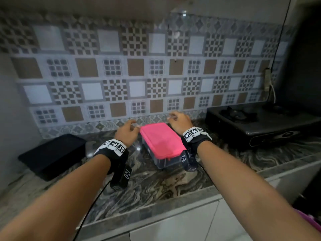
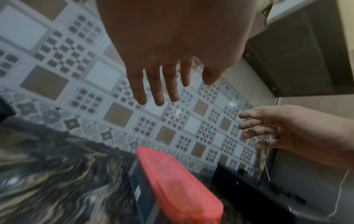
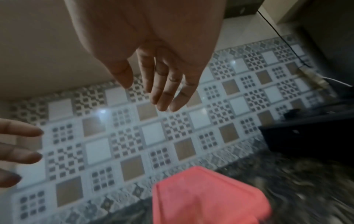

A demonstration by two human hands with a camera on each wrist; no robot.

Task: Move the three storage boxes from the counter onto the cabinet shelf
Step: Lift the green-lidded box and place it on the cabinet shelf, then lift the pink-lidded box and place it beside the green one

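**Both hands around the pink-lidded box, no grip yet**

We have our left hand [image 1: 126,132] and our right hand [image 1: 179,121] on the two sides of the pink-lidded box [image 1: 160,140], which stands on the marble counter [image 1: 156,185] close to the tiled wall [image 1: 139,72]. Both hands are wide, the fingers spread and almost straight, and they hold nothing. From the wrist views the fingers are above the lid and apart from it, so we judge that the step in hand is the reach for this box, before any contact.

The next move, in our opinion, calls for lowering both hands to the long sides of the box, pressing evenly, and then lifting it level so the lid stays in place.

A black box [image 1: 52,155] lies at the left on the same counter, well apart from the pink one. A dark stove [image 1: 260,122] stands at the right.

Several things are hard to make out. We cannot see a third box with certainty; something pale lies between the two boxes, but it is too blurred to name. The cabinet shelf is not clearly in view, so we cannot tell how high the lift must go. The content of the pink-lidded box is also hidden.
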